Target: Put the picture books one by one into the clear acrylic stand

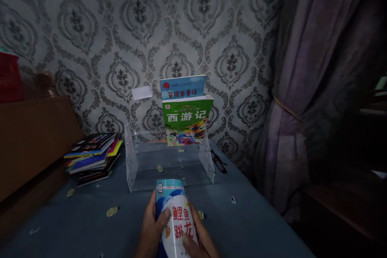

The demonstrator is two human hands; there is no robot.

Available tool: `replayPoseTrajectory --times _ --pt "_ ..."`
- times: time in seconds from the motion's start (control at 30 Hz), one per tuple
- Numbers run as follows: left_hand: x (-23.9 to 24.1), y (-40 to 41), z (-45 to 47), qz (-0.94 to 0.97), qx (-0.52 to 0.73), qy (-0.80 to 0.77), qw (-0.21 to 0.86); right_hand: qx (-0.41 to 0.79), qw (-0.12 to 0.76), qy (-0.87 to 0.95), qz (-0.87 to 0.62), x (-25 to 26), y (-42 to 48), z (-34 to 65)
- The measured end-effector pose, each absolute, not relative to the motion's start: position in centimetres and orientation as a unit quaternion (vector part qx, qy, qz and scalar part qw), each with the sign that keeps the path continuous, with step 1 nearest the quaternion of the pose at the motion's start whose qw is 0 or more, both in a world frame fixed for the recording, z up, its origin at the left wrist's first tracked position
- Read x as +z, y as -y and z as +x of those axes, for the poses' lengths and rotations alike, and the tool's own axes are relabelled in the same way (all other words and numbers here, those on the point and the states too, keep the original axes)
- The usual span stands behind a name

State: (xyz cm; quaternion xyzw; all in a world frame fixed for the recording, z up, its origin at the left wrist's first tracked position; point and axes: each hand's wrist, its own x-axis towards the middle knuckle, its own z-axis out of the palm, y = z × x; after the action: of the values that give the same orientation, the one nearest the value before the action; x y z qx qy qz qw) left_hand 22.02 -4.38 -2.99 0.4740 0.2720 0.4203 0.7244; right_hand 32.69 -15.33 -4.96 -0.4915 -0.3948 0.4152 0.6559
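Between my two hands is a thin book (177,205) with a blue and white cover and red characters, its cover bowed into a curve. My left hand (153,221) grips its left edge, thumb on the front. On the other side my right hand (199,234) clasps the right edge, its thumb over the lower cover. Just beyond stands a clear acrylic rack (169,159) with stepped tiers. A green book (187,121) leans upright at the rack's right rear, and a blue book (183,86) shows behind it.
A messy stack of books (93,155) lies left of the rack. Dark glasses (219,162) rest at its right. A brown box (36,141) borders the left side, with a red container (10,76) above. A tied curtain (290,137) hangs at right. Patterned blue cloth (242,221) covers the table.
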Motion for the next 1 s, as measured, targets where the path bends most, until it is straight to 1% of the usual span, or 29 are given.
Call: replayPoseTrajectory --times 0.17,0.3,0.4,0.53,0.63,0.8,1.0 --pt "-1.0 5.3 21.4 0.52 0.434 -0.233 0.698 0.283 0.641 0.499 -0.51 -4.8 15.7 34.1" --pt "-0.1 5.8 20.8 0.567 0.432 -0.17 0.681 0.15 0.585 0.529 -0.596 -6.1 16.1 36.0" --pt "0.1 6.3 20.7 0.593 0.45 -0.138 0.653 0.101 0.559 0.539 -0.621 -7.6 15.9 36.9" --pt "-0.3 6.5 20.8 0.607 0.473 -0.163 0.617 0.1 0.572 0.527 -0.621 -8.9 15.5 36.4" --pt "-0.8 6.4 20.8 0.62 0.463 -0.186 0.606 0.134 0.588 0.515 -0.609 -8.8 15.6 35.4" --pt "-1.8 6.4 20.8 0.603 0.461 -0.196 0.621 0.179 0.583 0.514 -0.603 -8.4 15.8 34.7" --pt "-3.4 6.6 20.4 0.581 0.459 -0.226 0.633 0.206 0.601 0.509 -0.581 -10.1 15.4 34.8"
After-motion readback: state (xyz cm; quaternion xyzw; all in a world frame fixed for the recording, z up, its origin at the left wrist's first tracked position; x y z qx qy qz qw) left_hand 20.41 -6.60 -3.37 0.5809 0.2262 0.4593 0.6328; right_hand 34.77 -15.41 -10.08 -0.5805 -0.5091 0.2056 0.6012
